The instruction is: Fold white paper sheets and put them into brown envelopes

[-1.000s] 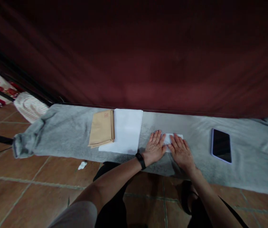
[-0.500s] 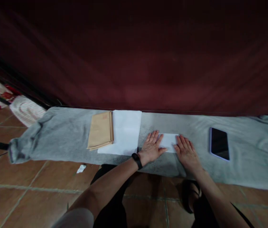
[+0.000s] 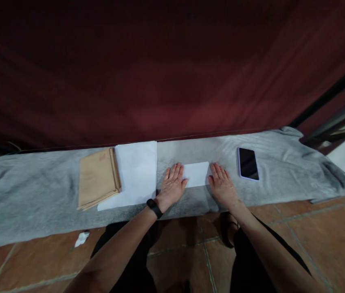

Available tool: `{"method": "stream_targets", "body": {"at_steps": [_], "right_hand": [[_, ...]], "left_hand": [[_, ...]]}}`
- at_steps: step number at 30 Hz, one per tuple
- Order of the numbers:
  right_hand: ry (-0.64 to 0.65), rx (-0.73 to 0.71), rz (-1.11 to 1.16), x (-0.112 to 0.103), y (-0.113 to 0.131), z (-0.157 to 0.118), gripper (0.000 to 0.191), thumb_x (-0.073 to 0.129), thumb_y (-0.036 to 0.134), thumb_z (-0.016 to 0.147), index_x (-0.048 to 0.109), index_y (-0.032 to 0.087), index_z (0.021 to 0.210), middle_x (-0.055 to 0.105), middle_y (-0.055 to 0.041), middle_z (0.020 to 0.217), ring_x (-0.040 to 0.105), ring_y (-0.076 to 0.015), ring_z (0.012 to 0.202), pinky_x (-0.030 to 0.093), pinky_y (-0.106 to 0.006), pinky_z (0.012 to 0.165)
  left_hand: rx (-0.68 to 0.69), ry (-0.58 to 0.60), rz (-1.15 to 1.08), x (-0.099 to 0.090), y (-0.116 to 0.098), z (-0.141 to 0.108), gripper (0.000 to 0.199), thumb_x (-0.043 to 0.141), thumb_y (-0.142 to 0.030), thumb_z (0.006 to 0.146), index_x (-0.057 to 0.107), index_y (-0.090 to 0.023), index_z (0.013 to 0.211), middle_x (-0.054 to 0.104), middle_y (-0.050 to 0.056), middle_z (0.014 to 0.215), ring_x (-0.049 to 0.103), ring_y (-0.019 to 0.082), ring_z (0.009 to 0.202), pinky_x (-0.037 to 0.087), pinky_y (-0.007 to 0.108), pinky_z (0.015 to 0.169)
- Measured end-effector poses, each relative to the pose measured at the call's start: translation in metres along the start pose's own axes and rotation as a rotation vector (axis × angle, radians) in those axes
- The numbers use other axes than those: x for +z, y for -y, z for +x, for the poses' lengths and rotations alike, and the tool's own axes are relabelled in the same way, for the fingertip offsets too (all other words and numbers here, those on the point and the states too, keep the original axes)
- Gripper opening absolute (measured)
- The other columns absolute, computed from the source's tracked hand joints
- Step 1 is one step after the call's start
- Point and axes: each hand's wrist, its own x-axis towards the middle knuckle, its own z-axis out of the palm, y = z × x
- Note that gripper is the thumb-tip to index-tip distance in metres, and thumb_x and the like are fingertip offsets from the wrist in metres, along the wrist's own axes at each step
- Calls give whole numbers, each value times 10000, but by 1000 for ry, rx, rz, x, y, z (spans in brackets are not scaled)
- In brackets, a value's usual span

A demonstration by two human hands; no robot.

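Note:
A folded sheet of white paper (image 3: 196, 175) lies flat on the grey cloth, between my two hands. My left hand (image 3: 172, 185), with a black band on its wrist, rests palm down at the paper's left end, fingers stretched out. At the right end my right hand (image 3: 222, 184) lies flat too, its fingers extended and touching the paper's edge. To the left of my left hand is a stack of white sheets (image 3: 137, 173). Brown envelopes (image 3: 97, 177) partly cover the left side of that stack.
A phone with a purple case (image 3: 248, 164) lies on the grey cloth (image 3: 285, 171) right of my right hand. Behind the narrow surface rises a dark red panel (image 3: 172, 93). A crumpled white scrap (image 3: 82, 239) is on the tiled floor (image 3: 38, 264).
The camera view has turned to the right, so things appear farther left. My hands have moved slightly apart toward the ends of the folded paper, showing more of it.

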Motion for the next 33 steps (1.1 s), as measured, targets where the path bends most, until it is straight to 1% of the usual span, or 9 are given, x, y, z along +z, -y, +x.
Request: {"method": "stream_targets", "body": {"at_steps": [2,4,6,9,13,18,23,26,33], "right_hand": [[27,-44,43,-5,11,4,567,301,325,1036,332,99,1555,369,-156,1595,375,-286,1458,307,-484,1186],[67,-119,86,-7,23,6,563,288,341,1045,323,121,1562,340,-129,1614,342,-258,1479,285,-455,1204],[106,-189,115,-6,34,6,554,286,361,1052,335,146,1560,330,-101,1623,323,-238,1490,270,-429,1215],[119,-220,110,0,40,2,544,293,374,1058,378,133,1538,347,-105,1613,329,-241,1487,256,-428,1222],[74,-207,74,7,31,-1,562,324,402,1054,386,113,1531,367,-134,1597,358,-271,1471,264,-466,1216],[53,-199,53,8,16,-3,580,348,413,1046,368,109,1540,371,-152,1592,354,-282,1472,292,-480,1202],[50,-193,21,7,6,-4,595,340,416,1045,355,89,1542,381,-171,1584,372,-304,1460,321,-495,1184],[55,-182,1,6,1,-5,583,318,396,1049,355,84,1540,393,-169,1579,394,-307,1447,325,-494,1183],[73,-79,4,-1,-3,-9,578,324,367,1043,388,34,1512,400,-202,1568,397,-335,1440,333,-504,1177]], "left_hand": [[1,-28,-10,-1,-7,0,585,248,-371,1039,327,-72,1536,343,156,1607,260,254,1517,210,483,1249],[41,-47,-29,-2,-16,0,574,250,-328,1035,312,-57,1537,330,158,1613,245,244,1522,207,463,1254],[91,-41,-44,-1,-23,-1,566,263,-305,1030,312,-53,1534,319,154,1620,231,236,1526,204,443,1258],[114,-4,-46,2,-28,-2,562,280,-313,1030,328,-50,1525,316,158,1621,233,243,1525,209,441,1256],[99,22,-31,4,-22,-5,598,306,-392,1036,314,-63,1535,306,159,1625,227,252,1527,213,445,1251],[85,15,6,-1,-16,-8,630,343,-480,1028,314,-130,1552,301,154,1628,235,276,1525,179,481,1247],[91,19,34,-4,-17,-8,615,356,-496,1026,346,-163,1543,310,150,1626,267,275,1514,154,490,1242],[78,32,31,-4,-18,-8,618,357,-503,1024,337,-175,1548,301,142,1631,261,270,1516,163,494,1237],[69,72,11,-4,-19,-6,629,346,-501,1023,321,-169,1556,265,150,1643,233,286,1525,185,506,1230]]}}
